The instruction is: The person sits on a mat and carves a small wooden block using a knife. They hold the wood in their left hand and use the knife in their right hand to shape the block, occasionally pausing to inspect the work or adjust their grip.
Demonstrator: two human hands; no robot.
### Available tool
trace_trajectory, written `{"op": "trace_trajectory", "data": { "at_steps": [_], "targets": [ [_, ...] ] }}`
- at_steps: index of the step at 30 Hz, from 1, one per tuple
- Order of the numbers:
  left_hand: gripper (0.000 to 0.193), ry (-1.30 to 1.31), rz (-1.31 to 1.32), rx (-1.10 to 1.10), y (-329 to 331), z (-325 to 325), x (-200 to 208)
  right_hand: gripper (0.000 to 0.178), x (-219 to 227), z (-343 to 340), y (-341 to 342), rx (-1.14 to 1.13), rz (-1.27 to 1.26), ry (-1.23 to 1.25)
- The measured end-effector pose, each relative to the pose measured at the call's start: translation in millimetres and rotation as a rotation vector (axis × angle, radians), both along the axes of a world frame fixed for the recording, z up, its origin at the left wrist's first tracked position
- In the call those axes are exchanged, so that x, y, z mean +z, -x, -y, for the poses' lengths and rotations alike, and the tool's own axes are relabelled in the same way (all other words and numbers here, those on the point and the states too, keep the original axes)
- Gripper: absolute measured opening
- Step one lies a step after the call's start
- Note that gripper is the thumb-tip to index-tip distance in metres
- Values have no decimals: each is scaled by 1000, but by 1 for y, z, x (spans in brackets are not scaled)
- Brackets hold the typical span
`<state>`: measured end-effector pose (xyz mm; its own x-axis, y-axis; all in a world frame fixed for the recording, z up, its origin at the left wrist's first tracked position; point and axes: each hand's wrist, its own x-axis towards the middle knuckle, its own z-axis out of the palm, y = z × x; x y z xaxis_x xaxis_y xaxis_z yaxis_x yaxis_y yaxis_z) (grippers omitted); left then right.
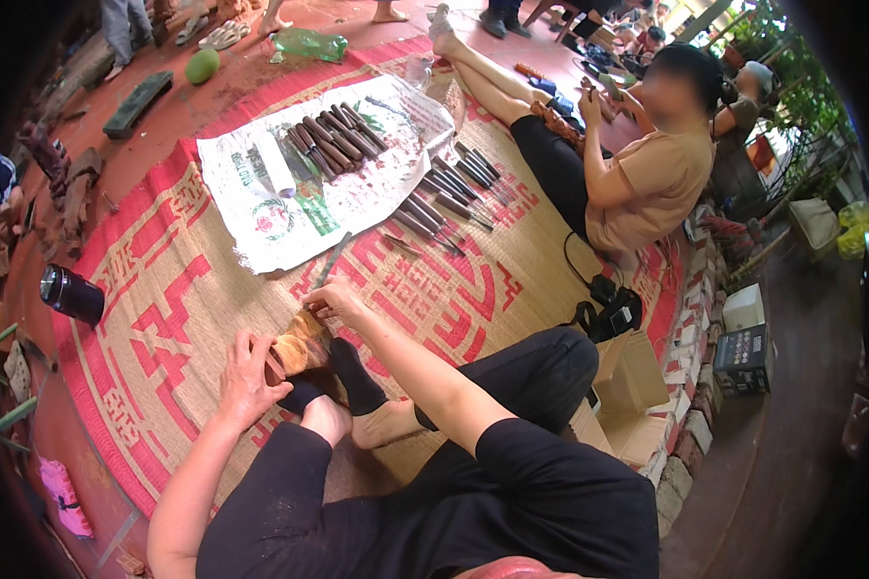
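Observation:
A small carved wooden piece [301, 345], yellow-brown with darker parts, rests low between my feet. My left hand [245, 378] grips it from the left, fingers curled around its edge. Over its upper right side, my right hand [340, 301] is closed in a pinch on a thin, flat grey tool [332, 261] that looks like a file. The tool slants up and away from my fingers; its lower end is hidden by the hand. Beyond lies a white printed sack [251, 227] bearing several dark wooden-handled tools [333, 145] and a white cylinder [274, 172].
Several carving chisels [444, 193] lie right of the sack on the red-and-tan mat [164, 289]. A black tumbler [71, 294] stands left. At right are a black camera [608, 307], an open cardboard box [632, 381] and a seated person [647, 174] with legs stretched out.

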<state>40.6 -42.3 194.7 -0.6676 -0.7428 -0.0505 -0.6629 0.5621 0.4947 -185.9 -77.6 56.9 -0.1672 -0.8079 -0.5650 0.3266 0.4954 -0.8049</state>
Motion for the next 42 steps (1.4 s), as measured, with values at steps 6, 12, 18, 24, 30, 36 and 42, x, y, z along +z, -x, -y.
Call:
{"op": "trace_trajectory", "data": {
  "at_steps": [6,12,18,24,30,36,42],
  "targets": [
    [69,-22,-2,5,4,-1,4,17,-5,1,5,-26,-4,-25],
    [68,0,5,5,-1,0,-2,16,2,2,-4,22,-49,45],
    [68,-22,9,14,1,-2,8,17,1,4,2,-72,32,-44],
    [68,-15,9,16,2,0,0,21,-14,2,-3,117,-77,7],
    [69,-29,19,29,2,-1,4,20,-15,6,3,-103,63,-74],
    [69,-33,-3,25,3,-1,3,16,-12,2,-3,105,-77,4],
    [69,-9,4,8,0,-1,5,16,1,0,-2,-115,45,-21]
  ]
}}
